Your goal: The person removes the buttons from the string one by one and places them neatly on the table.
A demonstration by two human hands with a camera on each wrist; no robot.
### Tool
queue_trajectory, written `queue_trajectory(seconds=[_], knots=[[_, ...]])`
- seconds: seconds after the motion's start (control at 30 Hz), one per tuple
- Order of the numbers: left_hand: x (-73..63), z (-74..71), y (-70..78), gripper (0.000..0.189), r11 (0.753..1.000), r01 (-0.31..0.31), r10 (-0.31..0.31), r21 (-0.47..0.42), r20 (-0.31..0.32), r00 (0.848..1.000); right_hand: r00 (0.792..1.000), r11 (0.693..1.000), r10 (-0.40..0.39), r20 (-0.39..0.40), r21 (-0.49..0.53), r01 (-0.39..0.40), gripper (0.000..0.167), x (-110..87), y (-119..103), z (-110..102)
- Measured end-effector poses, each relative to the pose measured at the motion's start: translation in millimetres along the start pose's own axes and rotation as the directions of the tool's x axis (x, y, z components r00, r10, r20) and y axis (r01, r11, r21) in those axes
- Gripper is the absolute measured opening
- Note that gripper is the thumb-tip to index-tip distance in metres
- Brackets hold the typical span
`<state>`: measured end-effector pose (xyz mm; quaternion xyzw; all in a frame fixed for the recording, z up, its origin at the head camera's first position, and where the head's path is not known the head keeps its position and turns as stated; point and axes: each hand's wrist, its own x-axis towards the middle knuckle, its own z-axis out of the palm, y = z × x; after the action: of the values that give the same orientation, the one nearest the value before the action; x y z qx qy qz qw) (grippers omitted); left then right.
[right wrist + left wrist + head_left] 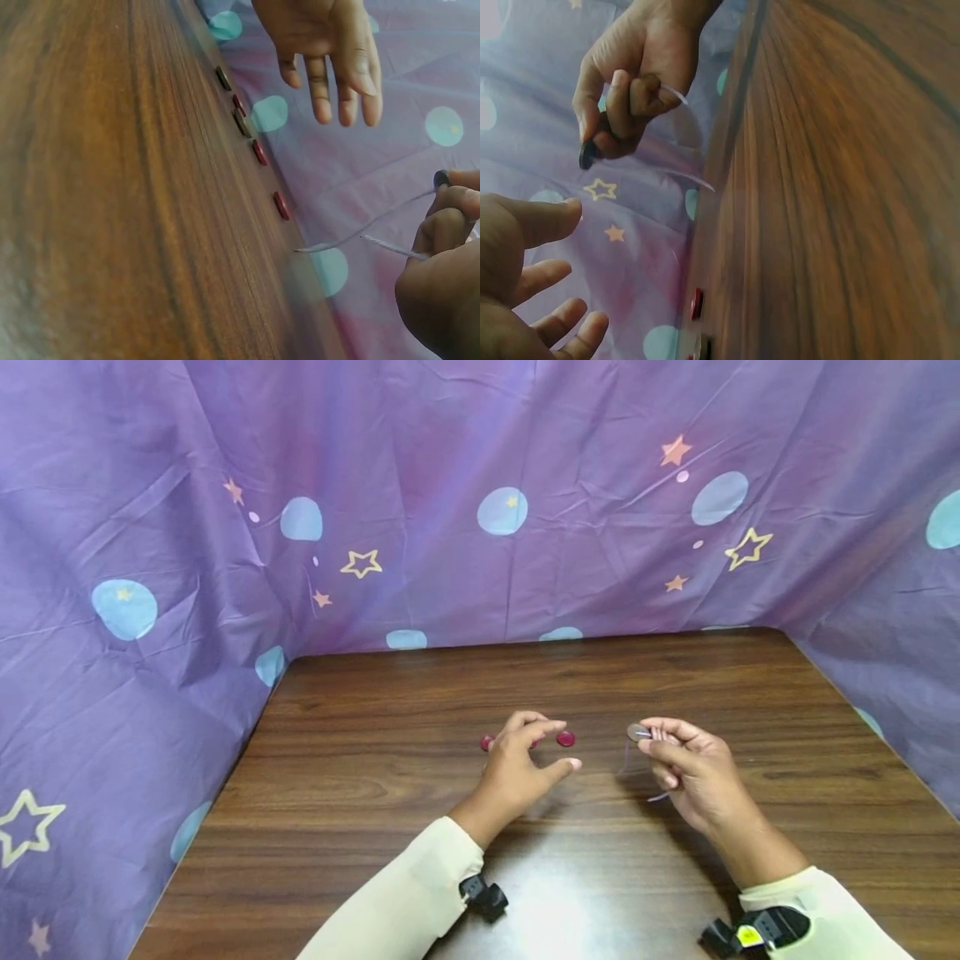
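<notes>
My right hand [701, 777] pinches a round grey-brown button [637, 732] between thumb and forefinger, above the table. A thin pale lilac cord [349, 238] runs from that button and through the curled fingers, its two loose ends hanging free. To its left, my left hand [513, 768] hovers with fingers spread and nothing between them. Just beyond its fingertips lies a red button [566, 738]; another red button [487, 742] is partly covered by the hand. In the right wrist view, red buttons [259, 152] and dark brown buttons [241, 123] form a row on the tabletop.
The brown wood-grain table [360, 718] reaches back to a purple curtain [450, 527] with stars and blue spots. Curtain also hangs along the left and right sides. A bright glare lies on the table near the front.
</notes>
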<state>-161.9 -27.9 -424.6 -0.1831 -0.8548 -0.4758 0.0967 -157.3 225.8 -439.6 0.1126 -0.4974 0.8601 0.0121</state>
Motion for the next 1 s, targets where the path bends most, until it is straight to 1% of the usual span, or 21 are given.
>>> queue_trajectory(seconds=[0.17, 0.37, 0.43, 0.6, 0.67, 0.8, 1.0], knots=[[2.8, 5.1, 6.6, 0.05, 1.0, 0.007, -0.008, 0.017, 0.025, 1.0, 1.0, 0.999, 0.006, 0.006, -0.037, -0.006, 0.038, 0.8, 2, 0], [6.4, 8.0, 11.0, 0.047, 1.0, 0.016, -0.015, -0.013, 0.049, 0.999, 1.0, 0.998, -0.006, 0.03, -0.065, 0.008, 0.036, 0.1, 3, -3], [8.3, 9.5, 11.5, 0.045, 0.999, 0.006, -0.004, -0.032, 0.052, 0.999, 0.999, 0.998, -0.007, 0.044, -0.069, 0.01, 0.036, -0.2, 2, -3], [14.2, 13.3, 13.1, 0.044, 0.992, -0.046, 0.054, -0.114, 0.075, 0.996, 0.996, 0.996, -0.022, 0.083, -0.079, 0.029, 0.037, -0.8, 1, -3], [15.9, 14.7, 14.0, 0.043, 0.99, -0.063, 0.074, -0.129, 0.079, 0.994, 0.994, 0.995, -0.031, 0.101, -0.087, 0.04, 0.038, -0.7, 0, -3], [18.2, 17.9, 15.3, 0.042, 0.986, -0.083, 0.096, -0.143, 0.088, 0.992, 0.991, 0.992, -0.045, 0.126, -0.111, 0.059, 0.038, -0.4, 1, -3], [20.8, 22.1, 18.1, 0.042, 0.985, -0.09, 0.107, -0.147, 0.116, 0.987, 0.99, 0.99, -0.034, 0.137, -0.131, 0.052, 0.04, -1.8, 2, -4]])
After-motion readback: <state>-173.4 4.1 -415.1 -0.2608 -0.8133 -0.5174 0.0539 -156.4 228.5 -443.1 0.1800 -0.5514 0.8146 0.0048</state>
